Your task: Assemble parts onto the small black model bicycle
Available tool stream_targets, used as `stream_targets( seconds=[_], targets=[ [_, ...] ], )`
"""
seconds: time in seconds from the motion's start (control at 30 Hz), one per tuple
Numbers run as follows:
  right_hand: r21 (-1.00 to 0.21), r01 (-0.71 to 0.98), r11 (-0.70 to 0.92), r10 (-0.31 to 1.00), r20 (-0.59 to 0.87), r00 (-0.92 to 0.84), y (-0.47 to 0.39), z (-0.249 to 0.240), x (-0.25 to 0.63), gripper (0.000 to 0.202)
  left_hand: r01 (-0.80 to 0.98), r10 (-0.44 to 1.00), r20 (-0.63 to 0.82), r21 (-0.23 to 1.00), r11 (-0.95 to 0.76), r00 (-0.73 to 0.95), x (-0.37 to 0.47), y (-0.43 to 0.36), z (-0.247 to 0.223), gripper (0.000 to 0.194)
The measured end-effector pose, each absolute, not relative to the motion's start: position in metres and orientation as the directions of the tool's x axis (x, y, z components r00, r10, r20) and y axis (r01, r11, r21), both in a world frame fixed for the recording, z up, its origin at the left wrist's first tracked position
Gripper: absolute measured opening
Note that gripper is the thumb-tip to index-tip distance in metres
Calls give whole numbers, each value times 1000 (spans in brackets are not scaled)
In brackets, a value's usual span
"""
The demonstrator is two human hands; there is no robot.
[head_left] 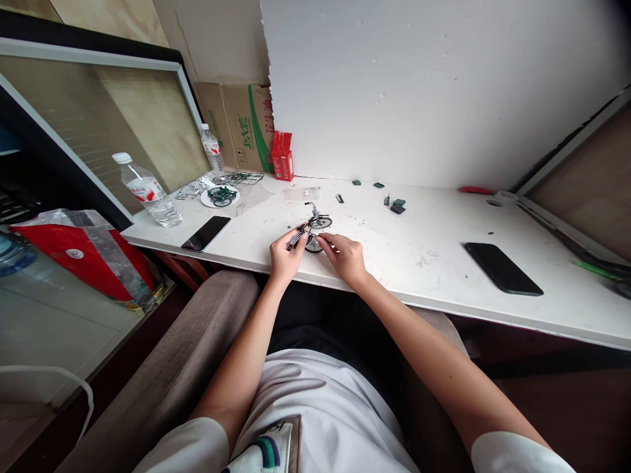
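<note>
Black miniature spoke-wheeled bicycle (315, 222): left hand (286, 255) grips it; right hand (347, 256) pinched at nearer wheel (313, 246), can't tell on what.

White short-sleeved shirt (340, 401), curved green-and-purple print (270, 452), black legwear (305, 312)

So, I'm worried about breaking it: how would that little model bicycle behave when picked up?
The model bicycle is probably light for its size, given its spindly, open build. Its thin-spoked wheels look fragile and might bend or snap if squeezed. Being so narrow, they would likely let it tip if left unsupported.
</note>
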State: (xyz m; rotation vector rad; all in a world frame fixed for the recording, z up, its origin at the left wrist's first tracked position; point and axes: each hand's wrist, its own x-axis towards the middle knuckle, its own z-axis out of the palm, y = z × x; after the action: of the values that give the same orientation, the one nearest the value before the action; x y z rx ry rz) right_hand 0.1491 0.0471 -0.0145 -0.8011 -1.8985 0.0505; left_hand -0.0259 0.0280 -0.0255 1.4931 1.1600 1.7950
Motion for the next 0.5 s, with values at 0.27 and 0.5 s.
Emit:
stream_targets(
  seconds=[0.27, 0.5],
  targets=[
    [-339, 577, 743, 566, 779, -270, 47, -14, 148, 56, 144, 832, 517, 856, -497, -202, -24, 25, -26, 42],
    [-335, 702, 628, 648, 724, -234, 48, -11, 146, 51, 132, 829, 525, 851, -508, -192, -22, 25, -24, 44]
  ],
)
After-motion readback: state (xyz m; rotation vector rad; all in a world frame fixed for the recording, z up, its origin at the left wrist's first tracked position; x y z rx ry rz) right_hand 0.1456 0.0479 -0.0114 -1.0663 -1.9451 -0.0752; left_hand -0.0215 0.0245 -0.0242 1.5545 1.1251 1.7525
